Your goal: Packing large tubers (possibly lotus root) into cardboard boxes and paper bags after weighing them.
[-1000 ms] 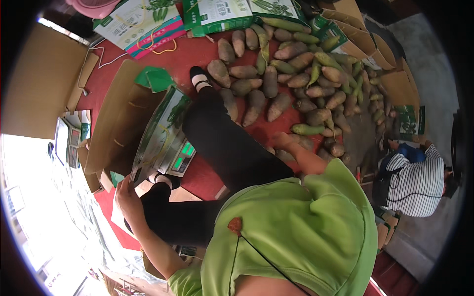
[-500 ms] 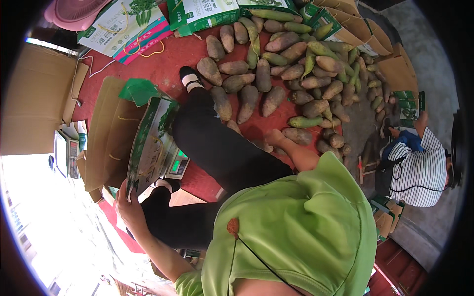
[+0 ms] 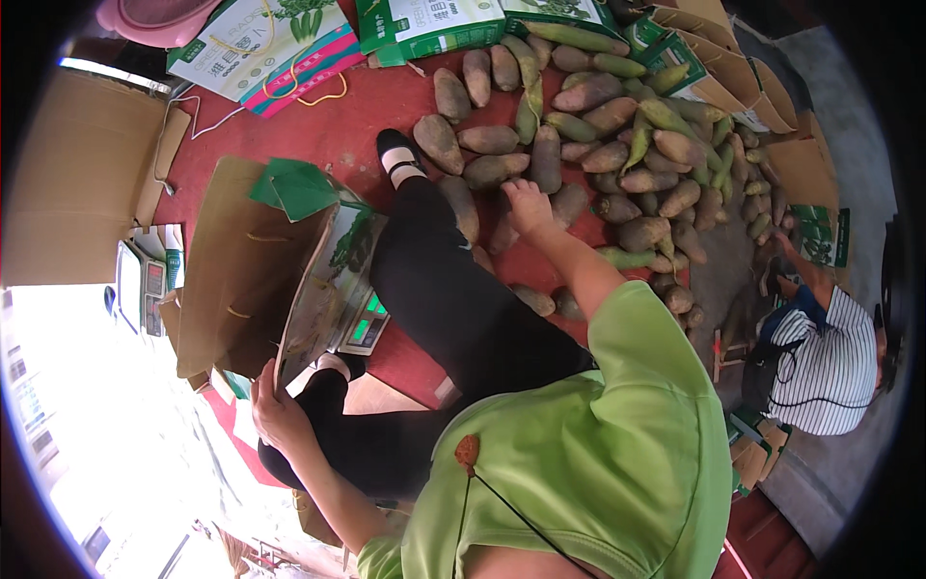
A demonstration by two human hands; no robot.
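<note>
My left hand (image 3: 280, 417) grips the near edge of an open cardboard gift box (image 3: 328, 280), thumb and fingers pinching its wall. The box stands upright on a digital scale (image 3: 365, 326) with a lit green display, and a green flap sticks out of its top. My right hand (image 3: 529, 205) is stretched out to the far right of my legs, its fingers curled over the upper end of a soil-covered radish (image 3: 503, 234). Only that radish's lower part shows. Other radishes lie close by, one (image 3: 461, 206) to the left and another (image 3: 569, 203) to the right.
A large pile of radishes (image 3: 666, 183) spreads over the red mat (image 3: 386, 96). Printed boxes (image 3: 444, 29) lie at the back, beside a pink basin (image 3: 159, 19). Another scale (image 3: 145, 289) stands at left. A person in a striped shirt (image 3: 820, 367) works at far right.
My right hand has moved away from my body, from beside my knee to a radish farther out. My left hand still holds the box edge. The view has shifted slightly.
</note>
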